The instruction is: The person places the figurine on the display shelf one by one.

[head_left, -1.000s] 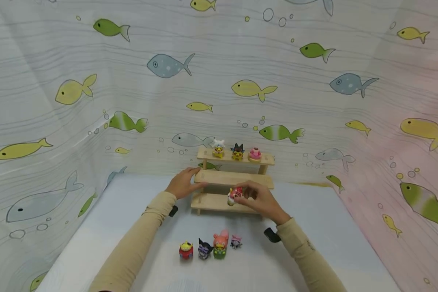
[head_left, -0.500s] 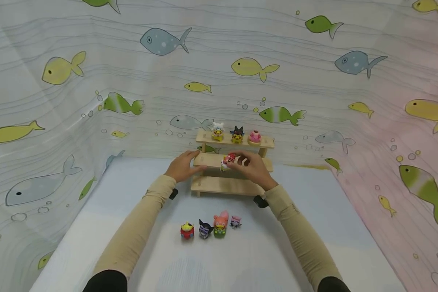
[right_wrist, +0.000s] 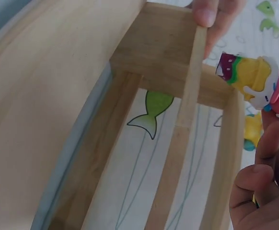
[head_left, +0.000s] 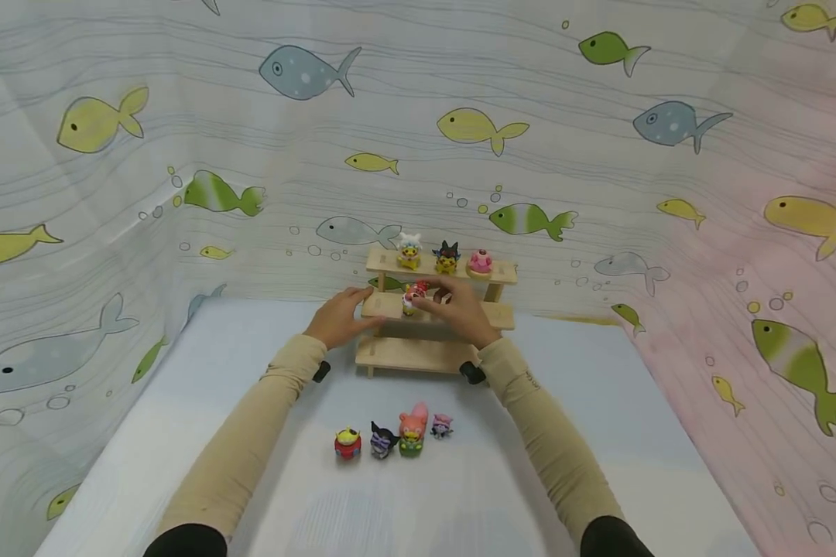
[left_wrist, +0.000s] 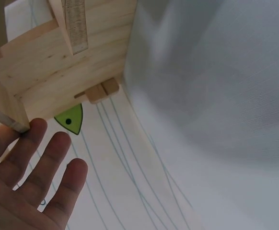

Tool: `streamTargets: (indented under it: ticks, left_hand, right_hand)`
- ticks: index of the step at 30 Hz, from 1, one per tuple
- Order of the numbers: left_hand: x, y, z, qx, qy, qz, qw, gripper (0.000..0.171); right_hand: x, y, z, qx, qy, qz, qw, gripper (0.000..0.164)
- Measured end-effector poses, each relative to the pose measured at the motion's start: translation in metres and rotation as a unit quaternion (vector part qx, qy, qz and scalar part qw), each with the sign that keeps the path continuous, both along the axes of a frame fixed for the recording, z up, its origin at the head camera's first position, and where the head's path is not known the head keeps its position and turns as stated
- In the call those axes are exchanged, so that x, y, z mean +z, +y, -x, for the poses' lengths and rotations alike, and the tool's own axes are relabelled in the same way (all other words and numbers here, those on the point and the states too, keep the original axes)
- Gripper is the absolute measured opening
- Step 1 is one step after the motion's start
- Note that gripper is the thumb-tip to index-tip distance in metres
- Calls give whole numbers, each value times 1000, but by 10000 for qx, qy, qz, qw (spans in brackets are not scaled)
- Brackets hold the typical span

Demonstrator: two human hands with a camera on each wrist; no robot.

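White table (head_left: 286, 495), one. Wooden shelf (head_left: 493, 292), one, three boards. Two hands: left hand (head_left: 341, 317) grips the middle board's (head_left: 499, 316) left end, same as 1 s ago; right hand (head_left: 460, 309) pinches one toy figure (head_left: 411, 300). That figure is up from the bottom board (head_left: 418, 356) to the middle board's left half; contact unclear. Three top toys (head_left: 447, 258), four table toys (head_left: 412, 433), both groups unchanged.

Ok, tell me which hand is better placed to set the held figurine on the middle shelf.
Likely the right hand: it pinches the figurine close to the middle shelf, while the left hand grips that shelf's left end.
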State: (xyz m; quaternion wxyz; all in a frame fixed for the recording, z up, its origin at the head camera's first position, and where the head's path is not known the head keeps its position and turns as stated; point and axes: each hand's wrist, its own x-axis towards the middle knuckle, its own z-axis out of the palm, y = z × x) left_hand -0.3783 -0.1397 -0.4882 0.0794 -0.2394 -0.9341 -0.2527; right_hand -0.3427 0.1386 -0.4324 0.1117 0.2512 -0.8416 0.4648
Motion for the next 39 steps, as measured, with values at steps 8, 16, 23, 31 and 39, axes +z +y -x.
streamTargets:
  ticks: [8, 16, 23, 31, 39]
  left_hand:
    - [-2, 0, -16, 17, -70, 20, 10000, 89]
    - [-6, 2, -24, 0, -122, -110, 9999, 89]
    - [-8, 7, -20, 1, -59, -39, 10000, 89]
    - [-5, 6, -23, 57, 36, -71, 10000, 87]
    - [-1, 4, -21, 122, 81, -52, 9999, 87]
  right_hand:
    - [-8, -12, 1, -104, -270, -156, 9995, 48]
    - [-12, -17, 1, -130, -425, -240, 9987, 47]
    - [-11, -13, 2, 4, -501, -159, 9986, 46]
    - [-13, -13, 5, 48, -366, -246, 9990, 48]
    - [-11, -13, 6, 86, -268, -225, 9994, 53]
